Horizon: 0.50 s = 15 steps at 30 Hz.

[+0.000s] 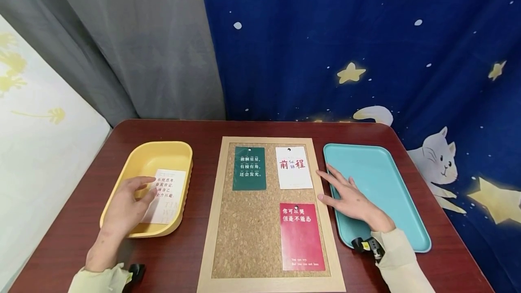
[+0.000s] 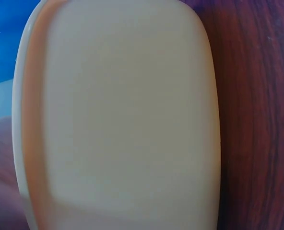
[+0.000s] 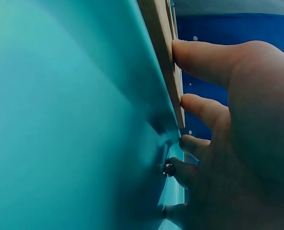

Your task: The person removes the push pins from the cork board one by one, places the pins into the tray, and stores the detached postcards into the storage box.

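Observation:
My left hand (image 1: 127,205) is over the yellow basket (image 1: 163,144). Its thumb and index finger bend towards the left edge of a white card (image 1: 171,189) with red lettering, their tips apart. Whether they touch the card is unclear. The left wrist view shows mainly the outside of the basket (image 2: 127,115). Fingers spread, my right hand (image 1: 352,200) touches the right side of a wood-framed cork board (image 1: 248,229). The right wrist view shows fingertips against that frame (image 3: 163,43). Pinned to the cork are a green card (image 1: 249,182), a white card (image 1: 295,179) and a red card (image 1: 302,241).
A turquoise tray (image 1: 378,171) lies right of the board, partly under my right hand. A small shiny round thing (image 3: 169,169) shows near one fingertip. Curtains (image 1: 285,58) hang behind the dark red wooden table (image 1: 207,130).

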Each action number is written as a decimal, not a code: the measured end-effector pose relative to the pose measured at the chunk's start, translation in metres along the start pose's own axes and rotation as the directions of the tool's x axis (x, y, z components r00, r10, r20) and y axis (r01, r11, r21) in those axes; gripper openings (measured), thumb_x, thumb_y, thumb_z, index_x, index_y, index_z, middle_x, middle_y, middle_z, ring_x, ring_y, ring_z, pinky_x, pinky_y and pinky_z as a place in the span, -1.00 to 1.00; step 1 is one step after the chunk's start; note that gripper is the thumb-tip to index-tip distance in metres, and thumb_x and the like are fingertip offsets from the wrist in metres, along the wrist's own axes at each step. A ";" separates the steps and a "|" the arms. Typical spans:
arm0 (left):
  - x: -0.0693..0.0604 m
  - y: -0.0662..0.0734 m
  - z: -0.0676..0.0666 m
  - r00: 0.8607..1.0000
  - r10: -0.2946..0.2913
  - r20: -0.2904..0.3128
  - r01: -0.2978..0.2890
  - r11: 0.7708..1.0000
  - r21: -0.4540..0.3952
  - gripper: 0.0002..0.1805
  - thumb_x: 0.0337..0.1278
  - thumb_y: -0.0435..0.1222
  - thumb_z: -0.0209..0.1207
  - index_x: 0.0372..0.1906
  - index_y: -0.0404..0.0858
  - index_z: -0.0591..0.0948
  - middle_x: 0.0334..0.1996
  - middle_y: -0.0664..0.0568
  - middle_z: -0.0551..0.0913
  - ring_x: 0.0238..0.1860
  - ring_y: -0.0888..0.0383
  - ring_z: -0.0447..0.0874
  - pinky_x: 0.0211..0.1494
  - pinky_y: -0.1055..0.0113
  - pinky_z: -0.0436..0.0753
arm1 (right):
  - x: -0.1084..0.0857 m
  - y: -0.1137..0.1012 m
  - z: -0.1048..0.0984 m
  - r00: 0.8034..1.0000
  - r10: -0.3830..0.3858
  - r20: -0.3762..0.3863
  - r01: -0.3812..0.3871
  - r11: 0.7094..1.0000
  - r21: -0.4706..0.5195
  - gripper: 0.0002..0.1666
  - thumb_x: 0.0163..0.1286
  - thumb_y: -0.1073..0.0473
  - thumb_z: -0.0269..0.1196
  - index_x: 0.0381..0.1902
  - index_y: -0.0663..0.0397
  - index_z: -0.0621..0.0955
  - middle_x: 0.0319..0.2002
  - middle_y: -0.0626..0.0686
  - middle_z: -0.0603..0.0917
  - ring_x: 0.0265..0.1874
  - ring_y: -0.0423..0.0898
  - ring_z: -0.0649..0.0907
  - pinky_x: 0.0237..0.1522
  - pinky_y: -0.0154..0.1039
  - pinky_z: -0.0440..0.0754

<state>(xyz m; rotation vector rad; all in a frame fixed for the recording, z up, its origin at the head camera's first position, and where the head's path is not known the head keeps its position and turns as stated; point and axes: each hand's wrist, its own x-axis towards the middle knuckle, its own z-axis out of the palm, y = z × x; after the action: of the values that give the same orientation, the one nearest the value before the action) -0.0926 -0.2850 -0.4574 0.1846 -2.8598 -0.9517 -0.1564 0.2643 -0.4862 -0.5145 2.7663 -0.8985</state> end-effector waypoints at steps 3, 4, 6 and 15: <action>0.000 0.002 -0.001 1.000 -0.015 -0.005 0.015 1.000 -0.003 -0.60 0.42 -0.34 0.19 0.25 -0.44 0.58 0.28 -0.48 0.42 0.19 -0.41 0.54 0.14 -0.29 0.67 | 0.000 0.000 0.000 1.000 0.001 0.000 -0.001 1.000 -0.001 -0.14 0.49 -0.12 0.30 0.63 -0.12 0.28 0.69 0.25 0.00 0.63 0.39 0.12 0.52 0.58 -0.29; 0.000 0.002 -0.001 1.000 -0.019 -0.009 0.019 1.000 -0.005 -0.60 0.42 -0.35 0.19 0.25 -0.44 0.58 0.28 -0.47 0.42 0.20 -0.41 0.54 0.14 -0.28 0.67 | 0.000 0.000 0.000 1.000 0.003 0.000 -0.003 1.000 0.000 -0.14 0.49 -0.12 0.30 0.63 -0.12 0.28 0.69 0.25 0.00 0.63 0.39 0.11 0.52 0.58 -0.29; 0.000 0.004 -0.001 1.000 -0.024 -0.020 0.023 1.000 -0.010 -0.61 0.42 -0.36 0.19 0.25 -0.43 0.59 0.29 -0.46 0.43 0.20 -0.41 0.55 0.14 -0.28 0.67 | 0.000 0.000 -0.001 1.000 0.005 0.001 -0.005 1.000 0.002 -0.14 0.49 -0.12 0.30 0.63 -0.12 0.28 0.69 0.25 0.00 0.63 0.39 0.11 0.52 0.58 -0.29; -0.001 0.006 -0.003 0.995 0.022 -0.093 -0.023 1.000 -0.010 -0.65 0.41 -0.36 0.20 0.22 -0.37 0.62 0.27 -0.38 0.50 0.19 -0.34 0.58 0.07 -0.12 0.68 | 0.000 -0.001 -0.001 1.000 0.002 0.003 -0.002 1.000 0.000 -0.14 0.49 -0.12 0.30 0.63 -0.11 0.27 0.70 0.24 0.00 0.63 0.39 0.11 0.51 0.58 -0.29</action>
<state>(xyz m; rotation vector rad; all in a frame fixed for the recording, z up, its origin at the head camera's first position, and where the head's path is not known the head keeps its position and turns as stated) -0.0912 -0.2819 -0.4517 0.1898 -2.7658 -0.9285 -0.1563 0.2641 -0.4851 -0.5124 2.7634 -0.8962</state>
